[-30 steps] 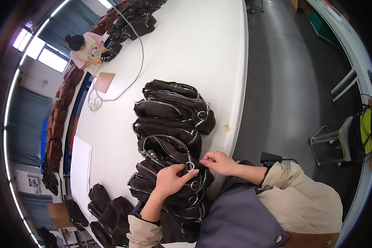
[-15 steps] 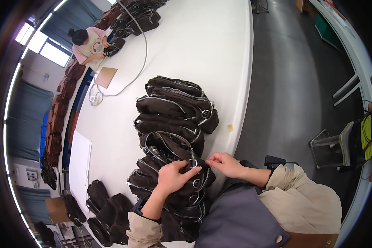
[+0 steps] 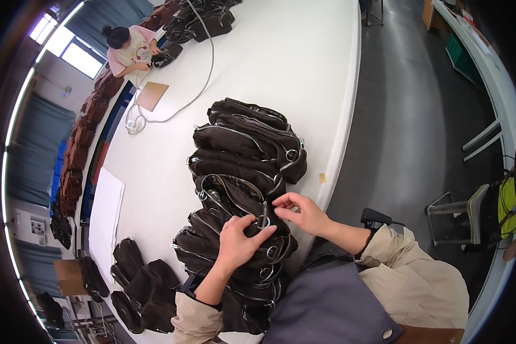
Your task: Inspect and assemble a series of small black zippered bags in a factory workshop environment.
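A row of dark brown fabric bags with silver zippers stands packed together on the white table. In the middle of the row, one bag [image 3: 243,202] has its zipper open and a checked lining showing. My left hand [image 3: 237,243] pinches that bag's right end, with thumb and forefinger around a silver metal ring [image 3: 264,222]. Close to the same end, beside the zipper, my right hand [image 3: 304,215] has thumb and forefinger apart, with nothing visible between them. Farther off stand more zipped bags [image 3: 229,140]; others lie nearer me, partly under my left forearm.
Several dark bags [image 3: 149,281] lie at the table's lower left, near white sheets [image 3: 105,200]. A brown board [image 3: 152,96] and a grey cable [image 3: 180,109] lie farther back. Across the table a person [image 3: 133,51] handles a dark bag. A stool [image 3: 456,212] stands on the right.
My right hand has lifted off the bag's right end and moved slightly up and left, its fingers parting. My left hand keeps its grip. The view has shifted a little.
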The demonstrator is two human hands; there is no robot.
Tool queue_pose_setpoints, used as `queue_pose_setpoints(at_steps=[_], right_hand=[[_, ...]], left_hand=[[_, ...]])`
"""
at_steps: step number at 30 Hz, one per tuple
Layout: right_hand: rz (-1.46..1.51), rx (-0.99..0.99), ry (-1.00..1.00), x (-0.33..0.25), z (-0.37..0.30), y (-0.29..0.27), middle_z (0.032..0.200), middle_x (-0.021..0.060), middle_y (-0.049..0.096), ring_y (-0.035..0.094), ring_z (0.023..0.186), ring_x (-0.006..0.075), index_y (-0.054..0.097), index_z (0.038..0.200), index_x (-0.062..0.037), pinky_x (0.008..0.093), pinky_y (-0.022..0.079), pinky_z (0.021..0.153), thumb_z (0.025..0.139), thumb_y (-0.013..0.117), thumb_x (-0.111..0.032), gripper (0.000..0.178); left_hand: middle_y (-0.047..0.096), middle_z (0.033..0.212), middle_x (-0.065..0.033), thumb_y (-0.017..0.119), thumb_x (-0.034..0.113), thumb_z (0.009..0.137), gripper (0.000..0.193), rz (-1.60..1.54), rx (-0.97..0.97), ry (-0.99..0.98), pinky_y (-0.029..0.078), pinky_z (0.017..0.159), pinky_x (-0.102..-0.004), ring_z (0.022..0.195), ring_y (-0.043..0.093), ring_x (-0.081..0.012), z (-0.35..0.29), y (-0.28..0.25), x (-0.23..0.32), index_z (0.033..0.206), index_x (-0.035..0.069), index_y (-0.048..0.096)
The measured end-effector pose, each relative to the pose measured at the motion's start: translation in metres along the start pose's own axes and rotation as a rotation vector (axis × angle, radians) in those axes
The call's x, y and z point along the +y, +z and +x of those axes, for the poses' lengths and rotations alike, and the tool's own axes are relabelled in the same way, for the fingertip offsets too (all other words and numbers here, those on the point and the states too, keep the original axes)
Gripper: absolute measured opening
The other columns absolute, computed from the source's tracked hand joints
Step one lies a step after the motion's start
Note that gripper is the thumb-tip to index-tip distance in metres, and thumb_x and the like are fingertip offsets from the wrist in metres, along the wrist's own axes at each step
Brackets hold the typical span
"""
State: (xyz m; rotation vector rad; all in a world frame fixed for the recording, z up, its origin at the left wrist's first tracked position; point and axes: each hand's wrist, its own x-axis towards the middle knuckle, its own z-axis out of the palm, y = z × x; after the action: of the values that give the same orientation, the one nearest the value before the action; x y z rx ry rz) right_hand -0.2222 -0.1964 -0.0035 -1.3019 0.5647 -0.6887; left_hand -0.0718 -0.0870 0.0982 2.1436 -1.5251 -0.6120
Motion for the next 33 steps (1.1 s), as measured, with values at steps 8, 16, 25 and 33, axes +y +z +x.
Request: queue_pose_setpoints(at_steps=[8, 16, 25, 33], right_hand=[[0.163, -0.172, 0.465, -0.007, 0.033, 0.003, 0.074, -0.0009, 0.062, 0.059, 0.065, 0.0074, 0.069, 0.087, -0.0054, 0.0215, 0.045, 0.057, 0.087, 0.072, -0.033, 0.028], [-0.606, -0.015, -0.536, -0.063, 0.021, 0.021, 0.067, 0.0036, 0.06, 0.061, 0.056, 0.0143, 0.065, 0.073, -0.0066, 0.0262, 0.047, 0.049, 0.077, 0.072, -0.011, 0.009], [-0.831, -0.562, -0.929, -0.038, 0.018, 0.018, 0.068, 0.0041, 0.053, 0.06, 0.061, 0.0212, 0.061, 0.075, -0.0077, 0.0327, 0.049, 0.051, 0.081, 0.068, -0.019, 0.015], [-0.063, -0.003, 0.08, -0.018, 0.016, -0.002, 0.07, 0.005, 0.062, 0.062, 0.067, 0.0112, 0.063, 0.084, -0.0002, 0.0264, 0.051, 0.062, 0.097, 0.055, -0.022, 0.027]], left_hand=[[0.056, 0.062, -0.0177, 0.053, 0.035, 0.095, 0.041, -0.141, 0.03, -0.132, 0.043, 0.063, -0.0416, 0.065, 0.058, -0.0314, 0.001, 0.009, -0.018, 0.078, 0.0, 0.067], [0.055, 0.058, -0.0184, 0.049, 0.046, 0.097, 0.054, -0.218, -0.013, -0.282, 0.042, 0.06, -0.0417, 0.056, 0.056, -0.0271, 0.018, 0.007, -0.025, 0.077, -0.001, 0.065], [0.052, 0.052, -0.018, 0.049, 0.045, 0.097, 0.056, 0.169, 0.105, -0.118, 0.047, 0.06, -0.0448, 0.054, 0.058, -0.0339, 0.047, -0.022, 0.009, 0.065, 0.0, 0.061], [0.045, 0.144, -0.0153, 0.066, 0.02, 0.074, 0.062, 0.306, -0.106, 0.303, 0.026, 0.115, -0.0448, 0.141, 0.031, -0.0305, 0.089, -0.027, 0.014, 0.133, 0.009, 0.051]])
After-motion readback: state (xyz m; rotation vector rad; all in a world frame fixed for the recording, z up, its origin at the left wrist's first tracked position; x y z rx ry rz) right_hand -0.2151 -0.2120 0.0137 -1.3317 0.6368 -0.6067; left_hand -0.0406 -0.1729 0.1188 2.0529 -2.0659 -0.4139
